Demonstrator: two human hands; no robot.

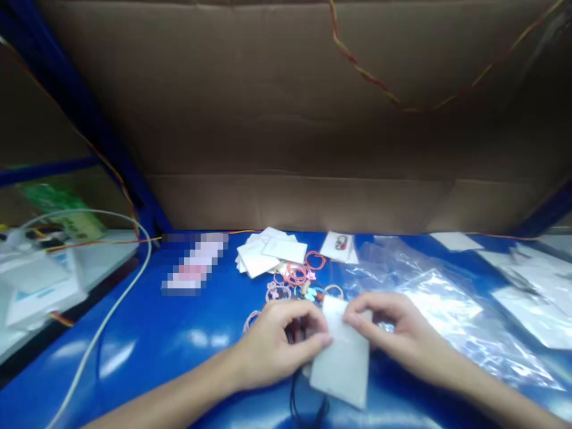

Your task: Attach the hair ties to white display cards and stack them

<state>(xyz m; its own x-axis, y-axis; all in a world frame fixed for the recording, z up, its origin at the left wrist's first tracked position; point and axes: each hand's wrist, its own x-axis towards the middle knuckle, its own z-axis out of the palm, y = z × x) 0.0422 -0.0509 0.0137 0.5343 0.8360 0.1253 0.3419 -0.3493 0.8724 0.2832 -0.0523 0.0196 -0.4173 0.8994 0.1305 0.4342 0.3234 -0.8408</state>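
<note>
A small white card [342, 357] is held up between both hands over the blue table. My left hand [286, 336] pinches its left edge between thumb and fingers. On the other side, my right hand [397, 328] grips the card near its upper right edge. Dark elastic bands [308, 411] hang below the card by my left hand; how they are attached is hidden. Just beyond the hands lie several coloured hair ties [297, 275], some with small charms. Behind these rests a loose pile of white cards [270, 250].
Clear plastic bags [442, 298] spread across the right side, with white sheets [536, 292] beyond. A card with a dark-and-red hair tie [340, 245] lies at the back. A white cable [111, 316] curves along the left. A cardboard wall [313, 119] closes the back.
</note>
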